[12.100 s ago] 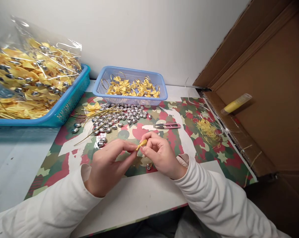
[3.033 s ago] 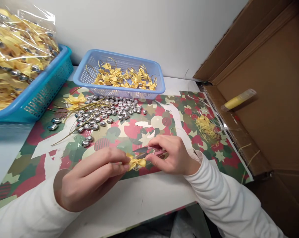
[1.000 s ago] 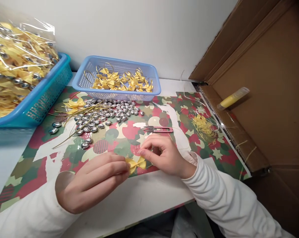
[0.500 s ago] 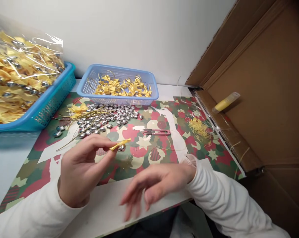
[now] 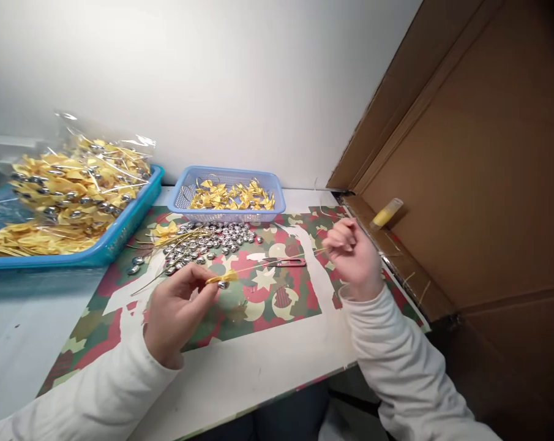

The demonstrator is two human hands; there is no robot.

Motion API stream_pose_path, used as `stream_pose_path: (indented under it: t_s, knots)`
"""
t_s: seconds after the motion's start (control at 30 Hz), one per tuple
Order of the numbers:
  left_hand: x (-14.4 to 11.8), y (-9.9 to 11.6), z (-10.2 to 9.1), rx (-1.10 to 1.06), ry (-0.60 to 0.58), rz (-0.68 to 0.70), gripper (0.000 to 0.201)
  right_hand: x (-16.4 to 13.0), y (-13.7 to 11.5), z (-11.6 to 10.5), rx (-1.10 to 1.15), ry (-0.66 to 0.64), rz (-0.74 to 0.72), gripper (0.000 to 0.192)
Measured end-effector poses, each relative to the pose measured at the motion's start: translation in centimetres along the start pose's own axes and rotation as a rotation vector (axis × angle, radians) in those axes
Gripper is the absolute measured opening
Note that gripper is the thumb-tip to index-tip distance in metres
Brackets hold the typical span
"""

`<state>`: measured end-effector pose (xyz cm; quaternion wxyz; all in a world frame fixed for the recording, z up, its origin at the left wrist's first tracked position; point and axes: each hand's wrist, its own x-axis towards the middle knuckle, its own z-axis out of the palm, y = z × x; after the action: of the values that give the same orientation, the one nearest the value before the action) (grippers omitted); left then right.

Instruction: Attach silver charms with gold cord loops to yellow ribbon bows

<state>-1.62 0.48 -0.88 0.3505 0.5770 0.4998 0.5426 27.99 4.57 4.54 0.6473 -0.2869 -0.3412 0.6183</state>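
Note:
Between thumb and fingers, my left hand (image 5: 178, 312) pinches a yellow ribbon bow (image 5: 225, 277) with a silver bell (image 5: 223, 285) hanging just under it. A thin yellow thread (image 5: 277, 260) stretches from the bow to my right hand (image 5: 354, 254), whose curled fingers grip its far end. Under the thread lie red-handled thread snips (image 5: 286, 262) on the patterned paper. Silver bells (image 5: 226, 236) are heaped beyond my left hand, with gold cords (image 5: 185, 239) and a loose yellow bow (image 5: 163, 231) beside them.
A blue basket (image 5: 226, 215) with yellow bows stands at the back. On the left, a larger blue basket (image 5: 134, 223) holds a clear bag (image 5: 88, 177) of bows with bells. Cardboard (image 5: 442, 184) walls the right side, near a yellow tube (image 5: 387, 213).
My right hand has risen from the table's front edge to the right and closed on the thread, which is now taut. My left hand still holds the bow. The view has shifted.

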Motion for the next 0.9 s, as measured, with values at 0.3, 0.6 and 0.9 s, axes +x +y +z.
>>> stream_pose_path:
  t_s: [0.3, 0.6, 0.9]
  knots:
    - [1.3, 0.3, 0.0, -0.200, 0.061, -0.284, 0.014, -0.9, -10.4, 0.0, -0.306, 0.146, -0.011, 0.044]
    - [1.0, 0.4, 0.5, -0.263, 0.008, -0.332, 0.011, -0.8, -14.5, 1.3, -0.476, 0.300, 0.022, 0.029]
    - [1.2, 0.5, 0.3, -0.490, -0.065, -0.453, 0.014, 2.3, -16.8, 0.3, -0.573, 0.342, 0.079, 0.022]
